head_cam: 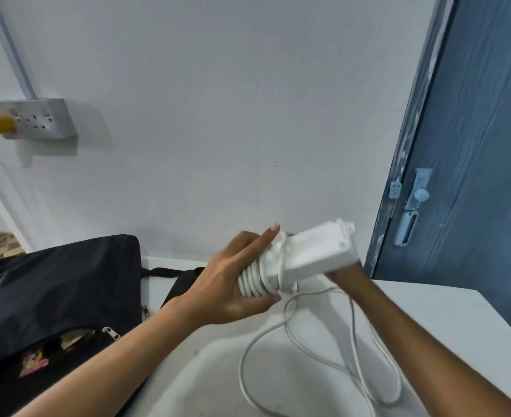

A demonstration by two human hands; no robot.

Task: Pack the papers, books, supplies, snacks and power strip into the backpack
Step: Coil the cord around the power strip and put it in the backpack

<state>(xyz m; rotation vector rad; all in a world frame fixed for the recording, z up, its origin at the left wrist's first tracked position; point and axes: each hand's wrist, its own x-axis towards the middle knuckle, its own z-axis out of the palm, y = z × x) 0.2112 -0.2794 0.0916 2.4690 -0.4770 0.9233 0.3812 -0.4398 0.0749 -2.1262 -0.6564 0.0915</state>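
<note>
Both hands hold a white plastic power strip in the air above a white table, close to the pale wall. The left hand curls round the end where white cord is wound in tight turns, its forefinger stretched along the casing. The right hand supports the far end from beneath; the strip hides most of its fingers, so its grip cannot be told. The unwound cord hangs down and lies in loose loops on the tabletop between the two forearms. A black fabric backpack sits at the table's left, its zipped mouth open and coloured packets showing inside. The table's right edge runs near a blue door.
</note>
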